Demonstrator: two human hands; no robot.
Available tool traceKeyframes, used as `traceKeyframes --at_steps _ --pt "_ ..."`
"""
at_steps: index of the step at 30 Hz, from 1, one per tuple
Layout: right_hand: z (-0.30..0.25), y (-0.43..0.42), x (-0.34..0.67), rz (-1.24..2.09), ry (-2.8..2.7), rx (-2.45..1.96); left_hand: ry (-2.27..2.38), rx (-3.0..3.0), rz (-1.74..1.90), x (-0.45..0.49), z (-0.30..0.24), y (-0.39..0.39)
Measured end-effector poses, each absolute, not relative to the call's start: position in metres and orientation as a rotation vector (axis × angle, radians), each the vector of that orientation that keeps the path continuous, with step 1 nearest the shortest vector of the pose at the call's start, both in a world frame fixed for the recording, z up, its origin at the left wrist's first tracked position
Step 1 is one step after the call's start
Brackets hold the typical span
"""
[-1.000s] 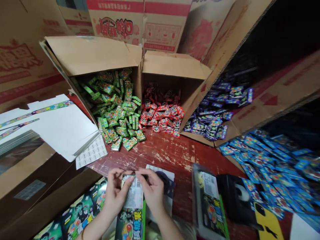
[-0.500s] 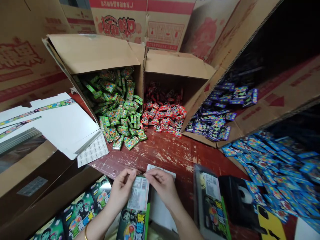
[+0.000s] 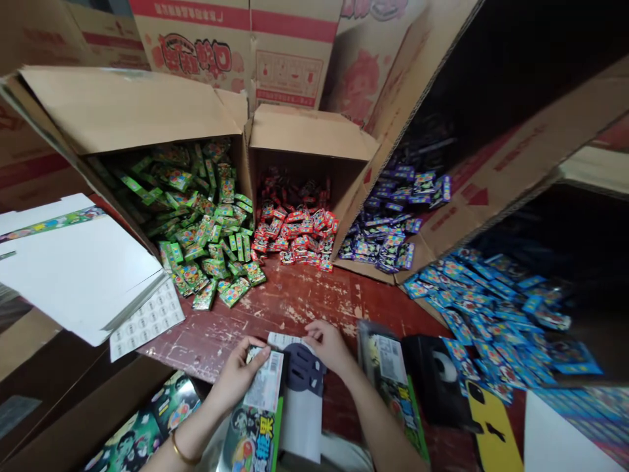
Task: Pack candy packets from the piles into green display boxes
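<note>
My left hand [image 3: 240, 370] grips the upper left edge of a candy box [image 3: 253, 436], black and green with a white printed label near its top. The thumb lies on the front. My right hand [image 3: 328, 346] is to the right of the box, apart from it, with thumb and fingers pinched together. Whatever is between the fingertips, if anything, is too small to make out. Just below and left of those fingertips is a dark grey slotted piece [image 3: 301, 368], lying over a white sheet [image 3: 303, 419]. A strip of small stickers [image 3: 281, 339] shows at the top of that sheet.
Open cartons hold green packets [image 3: 206, 229], red packets [image 3: 295, 233], purple packets [image 3: 388, 229] and blue packets [image 3: 481, 314]. Another candy box [image 3: 393, 373], a black case [image 3: 435, 383] and a yellow phone [image 3: 494, 426] lie right. White card sheets [image 3: 88, 262] and a sticker sheet [image 3: 147, 321] lie left.
My right hand has let go of the candy box's top and moved right, beside the dark grey piece. My left hand still holds the box. The camera view has shifted right.
</note>
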State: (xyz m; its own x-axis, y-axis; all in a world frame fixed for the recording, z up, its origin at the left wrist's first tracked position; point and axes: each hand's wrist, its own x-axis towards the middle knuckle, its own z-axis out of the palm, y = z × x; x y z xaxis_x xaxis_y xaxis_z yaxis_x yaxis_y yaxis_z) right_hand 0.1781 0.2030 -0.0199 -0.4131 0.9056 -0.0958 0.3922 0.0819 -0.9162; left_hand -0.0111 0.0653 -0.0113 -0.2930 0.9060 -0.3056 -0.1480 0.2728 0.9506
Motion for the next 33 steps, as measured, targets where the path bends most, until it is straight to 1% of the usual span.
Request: traceKeyframes --at_steps 4,9,14,18,24,29,33 --pt "-0.031 0.201 0.169 1.313 -1.983 -1.295 1.462 0.767 1.212 -0.006 -0.019 0.071" --pt "-0.037 0.203 0.179 1.295 -2.055 -1.186 1.476 0.808 1.201 -0.006 -0.025 0.071" --pt "-0.029 0.202 0.192 1.266 -1.956 -1.116 1.518 0.834 1.207 -0.004 -0.028 0.071" --pt "-0.021 0.197 0.181 1.272 -1.891 -1.082 1.540 0.851 1.208 -0.003 -0.028 0.071" --pt "-0.034 0.188 0.159 1.376 -1.836 -1.066 1.552 0.858 1.196 -0.004 -0.023 0.071" --pt "-0.040 0.179 0.158 1.380 -1.779 -1.071 1.555 0.858 1.195 -0.001 -0.012 0.064" --pt "-0.041 0.183 0.162 1.353 -1.713 -1.022 1.546 0.885 1.231 0.002 -0.013 0.064"
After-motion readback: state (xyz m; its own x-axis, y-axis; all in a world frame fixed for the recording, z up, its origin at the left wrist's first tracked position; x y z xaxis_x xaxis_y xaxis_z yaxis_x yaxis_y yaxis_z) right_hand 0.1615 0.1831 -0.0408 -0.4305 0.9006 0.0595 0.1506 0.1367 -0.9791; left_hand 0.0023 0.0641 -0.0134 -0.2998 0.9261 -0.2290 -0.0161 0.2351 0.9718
